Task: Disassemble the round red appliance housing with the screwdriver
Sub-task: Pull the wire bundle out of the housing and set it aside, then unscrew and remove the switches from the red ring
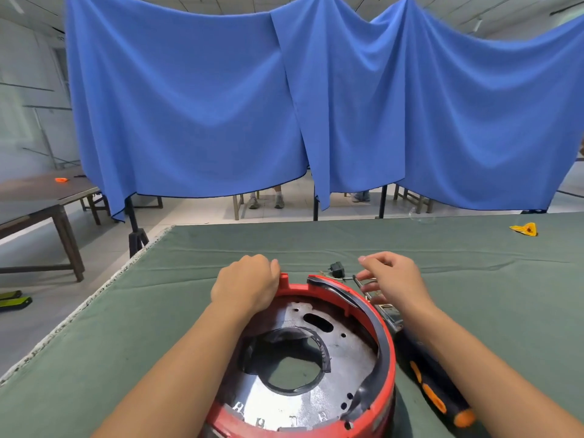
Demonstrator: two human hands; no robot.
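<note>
Left hand [245, 284] fingers curl over housing [387, 358] far rim; right hand [393, 281] fingers loosely spread, holding nothing clear; screwdriver [434, 385] lies behind its fingers, lengthwise, nearer right.

Blue drapes [196, 99] behind green table [316, 245]

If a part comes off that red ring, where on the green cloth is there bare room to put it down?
Bare cloth lies left of the red housing, out to the table's frayed left edge, and along the far side between the hands and the yellow scrap. Right of the housing is crowded: the screwdriver, the right hand, a metal bracket and a small black part.
</note>
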